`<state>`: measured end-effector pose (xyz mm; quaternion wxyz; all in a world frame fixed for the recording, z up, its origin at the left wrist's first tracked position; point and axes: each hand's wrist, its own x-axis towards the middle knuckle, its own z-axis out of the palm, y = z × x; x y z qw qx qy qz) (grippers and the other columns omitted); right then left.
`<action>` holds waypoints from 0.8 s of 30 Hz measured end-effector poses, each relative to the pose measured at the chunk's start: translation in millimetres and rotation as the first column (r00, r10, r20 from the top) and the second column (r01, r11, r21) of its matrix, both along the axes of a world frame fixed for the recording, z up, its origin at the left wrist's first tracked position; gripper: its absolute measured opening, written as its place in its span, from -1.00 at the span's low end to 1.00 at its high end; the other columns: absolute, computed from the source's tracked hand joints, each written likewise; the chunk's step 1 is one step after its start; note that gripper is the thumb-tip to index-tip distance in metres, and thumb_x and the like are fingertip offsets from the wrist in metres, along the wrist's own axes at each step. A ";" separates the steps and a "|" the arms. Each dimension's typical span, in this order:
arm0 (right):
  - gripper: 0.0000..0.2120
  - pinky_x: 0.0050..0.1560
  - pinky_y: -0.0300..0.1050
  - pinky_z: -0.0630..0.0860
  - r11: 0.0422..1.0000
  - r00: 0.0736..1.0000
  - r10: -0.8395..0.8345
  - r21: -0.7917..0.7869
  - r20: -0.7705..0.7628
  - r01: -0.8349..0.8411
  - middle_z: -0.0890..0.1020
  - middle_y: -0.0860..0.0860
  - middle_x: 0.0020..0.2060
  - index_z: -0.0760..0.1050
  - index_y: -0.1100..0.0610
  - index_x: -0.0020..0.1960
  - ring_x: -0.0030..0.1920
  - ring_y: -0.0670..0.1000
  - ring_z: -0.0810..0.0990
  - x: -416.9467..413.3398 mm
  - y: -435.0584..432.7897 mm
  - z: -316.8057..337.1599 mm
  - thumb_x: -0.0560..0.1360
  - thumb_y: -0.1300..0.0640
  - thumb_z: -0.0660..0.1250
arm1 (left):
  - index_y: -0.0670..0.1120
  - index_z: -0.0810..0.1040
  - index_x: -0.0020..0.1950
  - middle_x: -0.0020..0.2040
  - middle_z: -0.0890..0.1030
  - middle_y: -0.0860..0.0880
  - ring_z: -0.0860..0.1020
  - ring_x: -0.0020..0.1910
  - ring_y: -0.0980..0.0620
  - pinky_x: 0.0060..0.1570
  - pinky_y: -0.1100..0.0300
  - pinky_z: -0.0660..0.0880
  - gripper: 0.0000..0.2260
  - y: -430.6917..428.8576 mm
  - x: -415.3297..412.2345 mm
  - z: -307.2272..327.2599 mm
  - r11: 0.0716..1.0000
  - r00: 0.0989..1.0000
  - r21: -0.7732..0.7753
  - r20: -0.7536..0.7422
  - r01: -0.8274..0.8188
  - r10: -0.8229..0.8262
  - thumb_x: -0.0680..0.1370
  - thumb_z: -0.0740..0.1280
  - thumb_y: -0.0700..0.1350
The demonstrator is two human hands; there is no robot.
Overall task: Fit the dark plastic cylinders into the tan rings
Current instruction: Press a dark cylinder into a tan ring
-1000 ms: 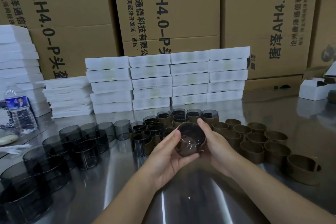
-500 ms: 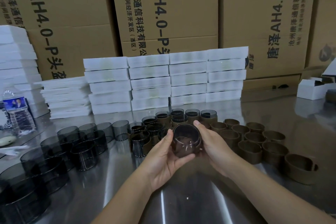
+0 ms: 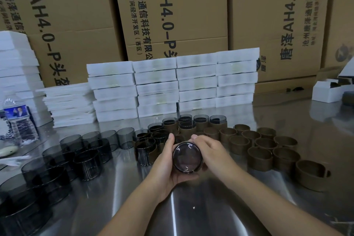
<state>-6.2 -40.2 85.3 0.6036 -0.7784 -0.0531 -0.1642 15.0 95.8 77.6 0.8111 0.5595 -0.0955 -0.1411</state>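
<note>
You hold one dark cylinder point(image 3: 187, 157) between both hands, just above the steel table point(image 3: 191, 214) and in front of you, its round end turned up toward your face. Your left hand point(image 3: 164, 161) cups it from below and from the left, with the thumb lying up along its side. Your right hand point(image 3: 212, 151) wraps its curled fingers over the top and right side, so both hands grip the same piece. Your hands cover its wall, so you cannot tell whether a tan ring sits around it. To your left the loose dark cylinders point(image 3: 87, 161) stand upright in a crowded group that runs toward the near edge. To your right the tan rings point(image 3: 259, 158) stand in rows, most of them touching a neighbour. Just beyond your fingertips stands a cluster of fitted pieces point(image 3: 199, 122) – dark cylinders rising out of tan rings. Behind these, stacks of white boxes point(image 3: 157, 86) line the back of the table, with tall cardboard cartons point(image 3: 191, 15) behind them. A water bottle point(image 3: 19, 119) stands at the far left, near another stack of white boxes.
</note>
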 end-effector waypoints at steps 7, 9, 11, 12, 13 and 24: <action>-0.69 -0.27 -0.29 0.35 0.998 0.999 0.041 0.046 0.029 -0.042 0.61 -0.28 -0.37 0.60 -0.08 -0.23 -0.35 -0.32 0.53 0.1 2.4 1.2 0.60 -0.07 0.19 | 0.02 0.75 -0.23 -0.20 0.72 -0.13 0.70 -0.29 -0.03 -0.44 0.11 0.59 -0.50 -3.3 -1.9 2.2 0.995 0.994 -0.004 0.040 -0.098 0.098 0.61 0.12 0.22; -0.70 -0.35 -0.38 0.35 0.997 0.997 0.061 0.050 0.055 -0.064 0.61 -0.24 -0.39 0.61 -0.03 -0.18 -0.38 -0.30 0.52 -1.4 3.2 3.5 0.61 -0.05 0.18 | 0.03 0.74 -0.23 -0.21 0.72 -0.12 0.70 -0.30 -0.03 -0.45 0.11 0.58 -0.50 -3.6 -1.5 3.4 0.992 0.990 0.001 0.055 -0.128 0.128 0.60 0.12 0.24; -0.70 -0.38 -0.42 0.35 0.996 0.996 0.064 0.053 0.057 -0.067 0.62 -0.23 -0.39 0.62 -0.02 -0.16 -0.39 -0.29 0.53 -2.2 4.0 4.8 0.61 -0.05 0.17 | 0.04 0.74 -0.22 -0.21 0.72 -0.11 0.70 -0.30 -0.03 -0.45 0.11 0.57 -0.49 -4.1 -1.5 4.2 0.989 0.986 0.011 0.070 -0.150 0.149 0.59 0.10 0.27; -0.69 -0.36 -0.41 0.35 0.997 0.997 0.061 0.051 0.052 -0.064 0.63 -0.23 -0.38 0.62 -0.02 -0.16 -0.37 -0.29 0.53 -2.0 4.4 5.0 0.62 -0.05 0.17 | 0.04 0.74 -0.21 -0.21 0.72 -0.11 0.70 -0.30 -0.03 -0.44 0.11 0.57 -0.48 -4.1 -1.6 4.1 0.987 0.985 0.018 0.078 -0.158 0.156 0.58 0.09 0.28; -0.68 -0.33 -0.38 0.36 0.997 0.997 0.058 0.044 0.046 -0.060 0.64 -0.23 -0.36 0.62 -0.03 -0.16 -0.35 -0.28 0.54 -1.9 4.5 4.8 0.62 -0.05 0.16 | 0.05 0.74 -0.20 -0.20 0.72 -0.11 0.70 -0.30 -0.03 -0.44 0.11 0.57 -0.48 -4.1 -1.9 4.1 0.986 0.983 0.027 0.087 -0.163 0.160 0.58 0.09 0.28; -0.63 -0.26 -0.35 0.37 0.999 0.999 0.050 -0.018 0.016 -0.050 0.66 -0.27 -0.24 0.62 -0.15 -0.14 -0.19 -0.31 0.58 -3.9 3.8 2.3 0.65 -0.01 0.08 | 0.11 0.74 -0.14 -0.18 0.73 -0.09 0.69 -0.31 0.01 -0.44 0.13 0.56 -0.41 -6.5 -8.4 7.4 0.962 0.961 0.141 0.181 -0.233 0.206 0.58 -0.03 0.33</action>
